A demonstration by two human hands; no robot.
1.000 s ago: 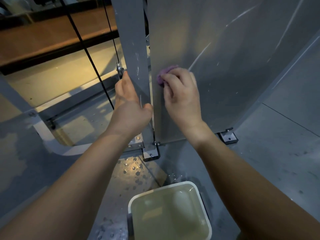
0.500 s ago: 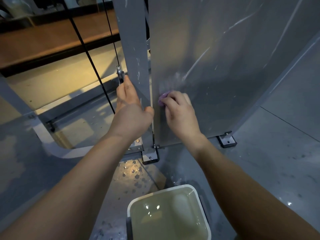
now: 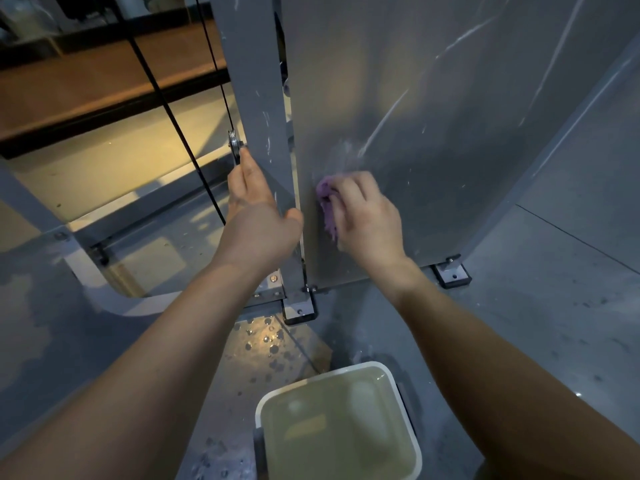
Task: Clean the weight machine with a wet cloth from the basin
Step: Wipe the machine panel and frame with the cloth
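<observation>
Down the panel is where my right hand (image 3: 367,220) has come since a second ago, and more of the crumpled purple cloth (image 3: 325,199) now shows past my fingers. That hand curls over the cloth and presses it flat against the tall, scratched grey metal panel (image 3: 433,116) of the weight machine, low down and close to its left edge, with a wet smear just above. My left hand (image 3: 258,223) has kept its place on the grey square upright post (image 3: 249,81) beside the panel: the fingers lie up its left side, the thumb hooks round the front edge, and my fingertips reach the small silver pulley (image 3: 234,147) where the thin black cable (image 3: 166,109) runs. On the grey floor (image 3: 519,341) below me stands the white rectangular plastic basin (image 3: 262,403), filled with yellowish water. Water drops (image 3: 266,337) spot the floor between the basin and the post's foot.
</observation>
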